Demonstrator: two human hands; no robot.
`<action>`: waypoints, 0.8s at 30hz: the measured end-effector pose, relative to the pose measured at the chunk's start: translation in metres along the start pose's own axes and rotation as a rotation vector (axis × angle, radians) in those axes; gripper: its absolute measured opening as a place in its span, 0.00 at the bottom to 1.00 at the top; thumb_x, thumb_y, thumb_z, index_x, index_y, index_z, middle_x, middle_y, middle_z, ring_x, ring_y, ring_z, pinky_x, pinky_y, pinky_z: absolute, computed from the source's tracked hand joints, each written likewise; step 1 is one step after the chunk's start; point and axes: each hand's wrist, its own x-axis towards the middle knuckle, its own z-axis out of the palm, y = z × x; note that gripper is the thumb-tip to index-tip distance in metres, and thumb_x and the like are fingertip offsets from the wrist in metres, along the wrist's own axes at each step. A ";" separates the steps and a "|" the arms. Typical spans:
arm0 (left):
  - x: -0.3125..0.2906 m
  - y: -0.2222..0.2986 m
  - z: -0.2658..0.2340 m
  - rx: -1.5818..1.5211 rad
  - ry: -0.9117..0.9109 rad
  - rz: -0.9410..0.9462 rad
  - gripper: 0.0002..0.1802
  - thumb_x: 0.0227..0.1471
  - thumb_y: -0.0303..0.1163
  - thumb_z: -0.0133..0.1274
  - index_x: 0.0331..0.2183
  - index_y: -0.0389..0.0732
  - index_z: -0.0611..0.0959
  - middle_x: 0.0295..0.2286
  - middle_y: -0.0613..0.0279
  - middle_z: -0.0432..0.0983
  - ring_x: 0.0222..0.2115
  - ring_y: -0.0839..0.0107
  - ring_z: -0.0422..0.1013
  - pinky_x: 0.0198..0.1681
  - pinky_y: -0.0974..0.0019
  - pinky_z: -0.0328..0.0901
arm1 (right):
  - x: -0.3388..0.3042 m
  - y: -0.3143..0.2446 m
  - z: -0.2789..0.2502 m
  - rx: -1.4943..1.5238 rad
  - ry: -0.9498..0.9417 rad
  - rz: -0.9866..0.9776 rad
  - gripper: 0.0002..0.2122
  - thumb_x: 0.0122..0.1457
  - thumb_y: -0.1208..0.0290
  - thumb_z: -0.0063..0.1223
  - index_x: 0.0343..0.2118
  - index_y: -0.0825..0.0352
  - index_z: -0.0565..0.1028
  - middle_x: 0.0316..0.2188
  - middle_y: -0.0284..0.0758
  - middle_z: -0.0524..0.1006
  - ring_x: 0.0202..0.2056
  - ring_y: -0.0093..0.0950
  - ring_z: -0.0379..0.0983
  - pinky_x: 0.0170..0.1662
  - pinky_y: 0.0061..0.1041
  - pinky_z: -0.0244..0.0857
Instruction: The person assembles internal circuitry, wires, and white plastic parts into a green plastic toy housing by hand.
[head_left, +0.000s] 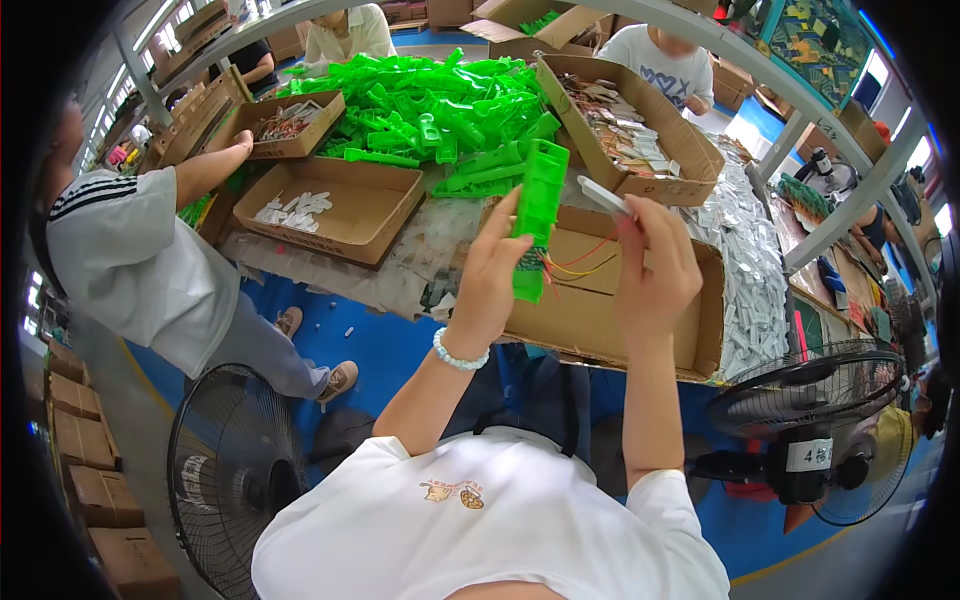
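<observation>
- The left hand [490, 275] is closed around a green plastic housing [535, 215], held upright above the open cardboard box [600, 310] on the counter [340, 285].
- The right hand [655, 265] pinches a small white part [605, 196] at the housing's 3 o'clock side; thin red and yellow wires [580, 262] link the two.
- Judgement: keep the housing steady and the wires slack while bringing the part in.
- The green pile [440, 110] lies at 11 o'clock.

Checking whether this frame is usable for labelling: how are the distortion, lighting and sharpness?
Head view: strong fisheye bending toward a black rim; even bright light, windows blown out at right; left hand and green plastic part sharp, right hand slightly soft.
</observation>
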 end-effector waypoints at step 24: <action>-0.059 0.020 -0.030 -0.059 -0.169 0.034 0.24 0.67 0.36 0.34 0.59 0.33 0.61 0.28 0.56 0.76 0.19 0.70 0.74 0.23 0.69 0.69 | -0.044 -0.002 0.080 0.782 -0.348 0.319 0.11 0.56 0.81 0.51 0.43 0.73 0.75 0.36 0.38 0.79 0.34 0.23 0.74 0.37 0.20 0.69</action>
